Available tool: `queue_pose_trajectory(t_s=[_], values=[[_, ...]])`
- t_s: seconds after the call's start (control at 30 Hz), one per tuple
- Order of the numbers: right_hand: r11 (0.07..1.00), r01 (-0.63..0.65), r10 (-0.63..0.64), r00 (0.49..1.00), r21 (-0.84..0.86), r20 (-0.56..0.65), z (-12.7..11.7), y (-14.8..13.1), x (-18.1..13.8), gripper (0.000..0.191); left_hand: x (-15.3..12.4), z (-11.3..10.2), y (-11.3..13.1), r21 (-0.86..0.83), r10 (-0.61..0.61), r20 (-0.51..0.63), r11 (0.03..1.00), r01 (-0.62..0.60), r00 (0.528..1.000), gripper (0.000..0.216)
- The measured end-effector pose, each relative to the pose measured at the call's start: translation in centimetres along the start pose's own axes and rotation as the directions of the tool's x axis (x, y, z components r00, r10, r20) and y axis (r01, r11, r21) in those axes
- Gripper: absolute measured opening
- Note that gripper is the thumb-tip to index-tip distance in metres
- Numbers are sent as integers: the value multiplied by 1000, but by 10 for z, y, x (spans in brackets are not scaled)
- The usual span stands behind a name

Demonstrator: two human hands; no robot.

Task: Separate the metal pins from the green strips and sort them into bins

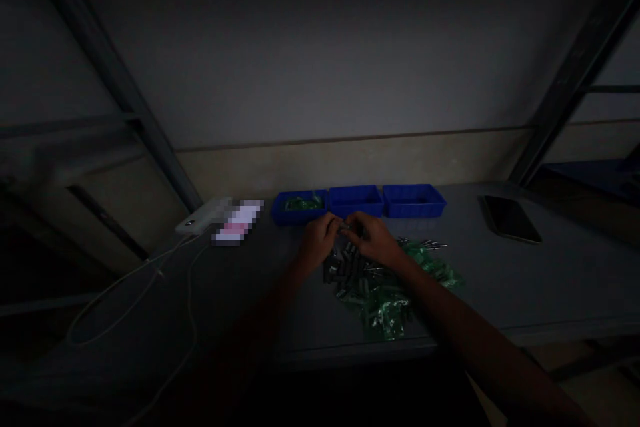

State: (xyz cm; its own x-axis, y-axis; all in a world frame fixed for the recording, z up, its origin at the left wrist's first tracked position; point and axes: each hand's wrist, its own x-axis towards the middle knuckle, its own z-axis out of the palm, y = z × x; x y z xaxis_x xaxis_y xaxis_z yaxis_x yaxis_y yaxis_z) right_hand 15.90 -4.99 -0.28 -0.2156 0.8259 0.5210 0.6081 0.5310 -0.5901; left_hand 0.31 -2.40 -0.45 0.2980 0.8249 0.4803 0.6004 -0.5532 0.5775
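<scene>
My left hand (318, 240) and my right hand (375, 238) meet over the table, fingertips pinched close together. Between them is a small metallic part (344, 227), too dark and small to tell its kind; both hands appear closed on it. Below and between my hands lies a loose pile of dark metal cylindrical pieces (345, 268). Green plastic bags (387, 313) with pieces inside lie nearer the front edge and under my right forearm. Some thin metal pins (434, 245) stick out to the right of my right hand.
Behind my hands stand a blue bin with green bags (290, 219), a middle blue bin (355, 191) and a right blue bin (415, 211). A lit phone (239, 221), a white box (200, 217) and white cables (190, 293) are left. A dark tablet-like device (511, 219) lies right.
</scene>
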Motion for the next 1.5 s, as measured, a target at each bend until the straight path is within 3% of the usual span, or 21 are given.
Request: queue_pose_trajectory(t_s=[0.23, 0.4, 0.57, 0.73, 0.9, 1.03, 1.2, 1.5], values=[[996, -14, 16, 1000, -88, 20, 3, -2, -3, 19, -1, 0, 5, -44, 2, -23, 999, -3, 1000, 23], [993, -78, 79, 997, -85, 6, 2, -5, -4, 29, -2, -1, 6, -115, 121, -35, 986, -124, 992, 21], [995, -101, 100, 994, -17, -39, -3, -4, -3, 33, -1, 4, 3, -84, 194, -66, 976, -199, 979, 16], [997, -65, 68, 994, 47, -87, -4, -3, -3, 23, 0, 4, 4, -51, 186, -73, 981, -190, 980, 16], [1000, -7, 8, 996, 5, -92, -3, -2, -2, 17, -1, 0, 8, -16, 89, -37, 996, -89, 995, 24], [999, 7, -10, 998, -49, -69, -3, -2, -2, 25, -2, 0, 10, -26, 61, -61, 998, -62, 996, 26], [990, -49, 38, 995, -132, -88, -3, -1, -2, 32, -4, 3, 9, -120, 131, -51, 983, -136, 990, 23], [1000, -17, 20, 994, 23, -109, -4, -5, -3, 22, -2, 1, 11, -26, 97, -85, 995, -100, 992, 25]])
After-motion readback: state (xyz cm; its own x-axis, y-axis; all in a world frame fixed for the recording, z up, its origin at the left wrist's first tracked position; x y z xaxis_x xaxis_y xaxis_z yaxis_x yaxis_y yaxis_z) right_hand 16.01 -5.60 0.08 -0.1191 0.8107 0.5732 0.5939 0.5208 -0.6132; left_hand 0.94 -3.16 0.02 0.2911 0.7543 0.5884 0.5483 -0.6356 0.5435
